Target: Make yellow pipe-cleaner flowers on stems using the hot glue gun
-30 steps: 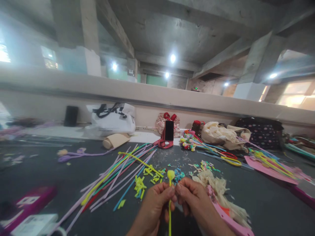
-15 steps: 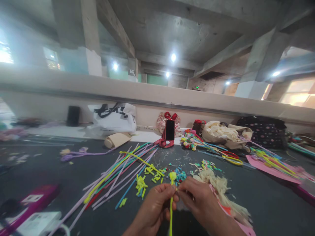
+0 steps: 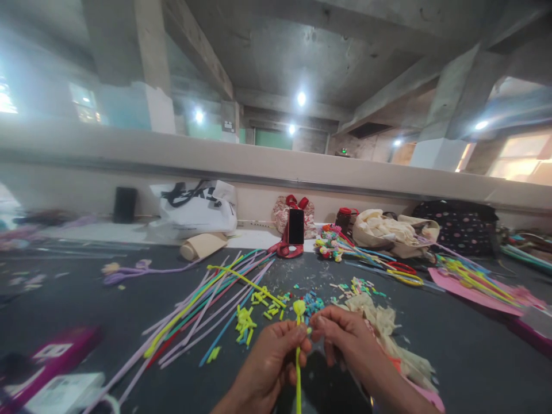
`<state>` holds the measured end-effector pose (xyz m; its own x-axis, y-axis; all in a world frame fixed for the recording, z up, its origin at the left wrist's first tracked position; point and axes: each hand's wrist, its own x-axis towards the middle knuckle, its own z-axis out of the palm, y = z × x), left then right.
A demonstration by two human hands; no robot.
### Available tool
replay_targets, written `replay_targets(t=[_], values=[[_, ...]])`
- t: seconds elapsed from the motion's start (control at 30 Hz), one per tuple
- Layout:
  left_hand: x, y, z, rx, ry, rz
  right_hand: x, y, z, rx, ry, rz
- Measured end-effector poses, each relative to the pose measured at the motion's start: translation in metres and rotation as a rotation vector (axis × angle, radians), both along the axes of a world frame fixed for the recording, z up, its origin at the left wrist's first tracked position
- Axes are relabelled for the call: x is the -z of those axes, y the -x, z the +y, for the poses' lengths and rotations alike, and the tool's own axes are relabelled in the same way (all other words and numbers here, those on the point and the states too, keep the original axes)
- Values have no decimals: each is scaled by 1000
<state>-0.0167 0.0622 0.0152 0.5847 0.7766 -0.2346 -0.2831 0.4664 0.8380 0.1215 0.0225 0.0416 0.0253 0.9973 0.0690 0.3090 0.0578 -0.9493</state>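
Note:
My left hand (image 3: 276, 351) pinches a thin yellow artificial flower stem (image 3: 298, 374) just below its round yellow head (image 3: 299, 307). The stem stands upright and runs down past the bottom edge of the view. A small pale bit (image 3: 309, 330) shows beside my left thumb tip. To the right, my right hand (image 3: 345, 336) is curled, with thumb and index finger close together and a small gap from the stem. Whatever those fingers hold, if anything, is too small to make out. Short yellow tube pieces (image 3: 245, 323) and blue ones (image 3: 313, 303) lie just beyond the hands.
Long coloured sticks (image 3: 207, 310) lie at left. Crumpled cream fabric (image 3: 379, 322) is beside my right forearm. A phone (image 3: 296, 226) stands at the back, between a white bag (image 3: 196, 210) and a cream cloth bag (image 3: 383, 230). Scissors with red and yellow handles (image 3: 404, 277) lie at right.
My right hand has drawn slightly away from the stem and my left fingers, opening a small gap. My left hand keeps its pinch. The whole view has shifted a little.

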Motion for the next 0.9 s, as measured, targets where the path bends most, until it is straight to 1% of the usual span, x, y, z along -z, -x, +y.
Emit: replay_targets(t=[0.07,0.23,0.37,0.47,0.6,0.63,0.67,0.7,0.73,0.8,0.83,0.9], values=[[0,0,-1,7,-1,-11,2,2,1,-15,17,79],[0,2,-3,27,-32,-15,-1,4,3,-58,41,164],[-2,2,-3,120,-52,-33,-3,1,3,-110,126,232],[-3,3,-3,136,-43,-5,-7,-13,-2,-50,123,278],[-3,3,-3,111,-19,33,-14,-52,-23,104,40,303],[-3,3,-3,116,-19,42,-15,-62,-30,187,5,246],[-3,3,-3,123,-21,48,-14,-72,-37,240,6,169],[-3,3,-3,129,-24,51,-12,-81,-44,293,24,93],[-3,3,-4,133,-28,56,-8,-89,-51,314,49,7],[-4,2,-4,127,-32,62,1,-100,-64,335,50,-219],[-5,1,-4,120,-29,65,6,-103,-69,328,13,-371],[-5,0,-5,108,-18,72,15,-107,-77,258,-78,-669]])
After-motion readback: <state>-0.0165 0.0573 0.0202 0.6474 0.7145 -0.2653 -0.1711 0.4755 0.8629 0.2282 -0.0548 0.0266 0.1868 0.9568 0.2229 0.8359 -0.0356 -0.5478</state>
